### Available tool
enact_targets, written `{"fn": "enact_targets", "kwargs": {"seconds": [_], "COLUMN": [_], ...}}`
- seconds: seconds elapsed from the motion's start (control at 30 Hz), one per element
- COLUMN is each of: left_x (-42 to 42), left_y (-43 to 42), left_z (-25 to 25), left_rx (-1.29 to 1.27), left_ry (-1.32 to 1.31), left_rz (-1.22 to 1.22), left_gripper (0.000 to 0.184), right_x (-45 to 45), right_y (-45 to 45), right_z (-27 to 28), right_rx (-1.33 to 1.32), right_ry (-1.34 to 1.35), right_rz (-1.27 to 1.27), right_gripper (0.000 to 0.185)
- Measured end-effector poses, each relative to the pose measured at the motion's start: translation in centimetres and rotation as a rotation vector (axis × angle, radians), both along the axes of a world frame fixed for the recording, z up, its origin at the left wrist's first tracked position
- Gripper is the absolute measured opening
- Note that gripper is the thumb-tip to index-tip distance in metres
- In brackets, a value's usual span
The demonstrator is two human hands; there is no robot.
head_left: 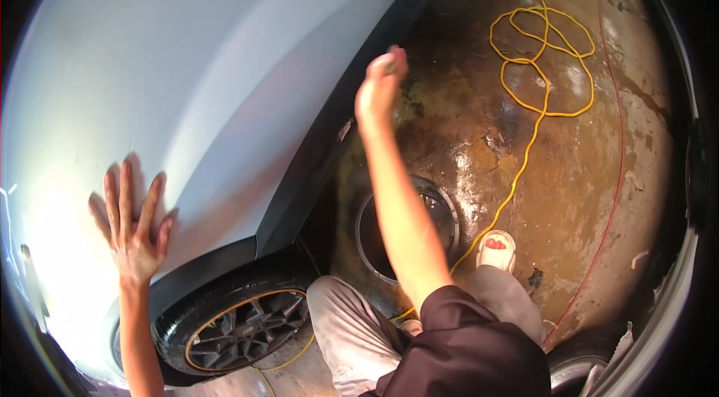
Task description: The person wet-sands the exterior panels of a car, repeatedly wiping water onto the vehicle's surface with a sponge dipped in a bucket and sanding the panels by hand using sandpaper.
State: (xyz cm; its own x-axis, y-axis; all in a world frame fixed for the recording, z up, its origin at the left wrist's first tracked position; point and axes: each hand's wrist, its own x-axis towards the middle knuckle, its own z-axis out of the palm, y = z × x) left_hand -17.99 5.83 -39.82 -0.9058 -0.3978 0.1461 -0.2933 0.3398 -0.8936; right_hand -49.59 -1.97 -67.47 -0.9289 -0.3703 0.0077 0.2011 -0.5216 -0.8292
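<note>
My left hand (138,243) lies flat on a silver-grey car body (247,82), fingers spread, with nothing in it. My right hand (380,90) is raised beside the dark lower edge of the car, seen nearly edge-on. Motion blurs its fingers, so whether it holds anything is unclear. Under my right forearm stands a round black bucket (365,236) with dark contents, partly hidden by the arm. Below my left hand is a car wheel (247,329) with black spokes and an orange ring around the rim.
A yellow hose or cord (529,148) loops over the wet, stained floor (479,142) and runs past my sandalled foot (496,249). A thin red line (619,172) stretches along the right. Another tyre (580,367) shows at the lower right.
</note>
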Motion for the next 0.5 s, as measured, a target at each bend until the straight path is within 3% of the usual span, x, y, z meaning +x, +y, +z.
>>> {"fn": "enact_targets", "kwargs": {"seconds": [0.07, 0.1, 0.17, 0.23, 0.27, 0.4, 0.5], "left_x": [-3.3, -4.6, -6.8, -7.6, -7.3, -8.3, -8.0], "left_y": [-2.7, -4.0, -4.9, -5.5, -5.9, -6.2, -6.4], "left_z": [0.8, 1.9, 3.6, 4.6, 4.5, 3.4, 3.4], "left_rx": [0.002, -0.067, -0.204, -0.203, -0.248, -0.279, -0.287], "left_ry": [0.001, 0.004, 0.024, 0.045, 0.007, 0.067, 0.063], "left_rz": [-0.023, -0.052, -0.036, -0.170, -0.138, -0.030, -0.008], "left_gripper": [0.051, 0.051, 0.051, 0.053, 0.057, 0.061, 0.062], "right_x": [6.5, 10.9, 18.8, 16.9, 13.3, -8.6, -7.9], "right_y": [0.0, 0.3, 2.2, 2.3, 0.4, -9.9, -9.5], "right_z": [2.7, 2.5, 2.9, 2.2, 2.0, 1.3, 1.5], "right_rx": [-0.105, 0.036, 0.128, 0.207, 0.211, 0.156, 0.127], "right_ry": [0.076, 0.265, 0.548, 0.601, 0.534, 0.320, 0.257], "right_rz": [0.093, 0.292, 0.241, 0.366, 0.292, 0.146, 0.177], "right_gripper": [0.061, 0.066, 0.077, 0.076, 0.074, 0.067, 0.069]}}
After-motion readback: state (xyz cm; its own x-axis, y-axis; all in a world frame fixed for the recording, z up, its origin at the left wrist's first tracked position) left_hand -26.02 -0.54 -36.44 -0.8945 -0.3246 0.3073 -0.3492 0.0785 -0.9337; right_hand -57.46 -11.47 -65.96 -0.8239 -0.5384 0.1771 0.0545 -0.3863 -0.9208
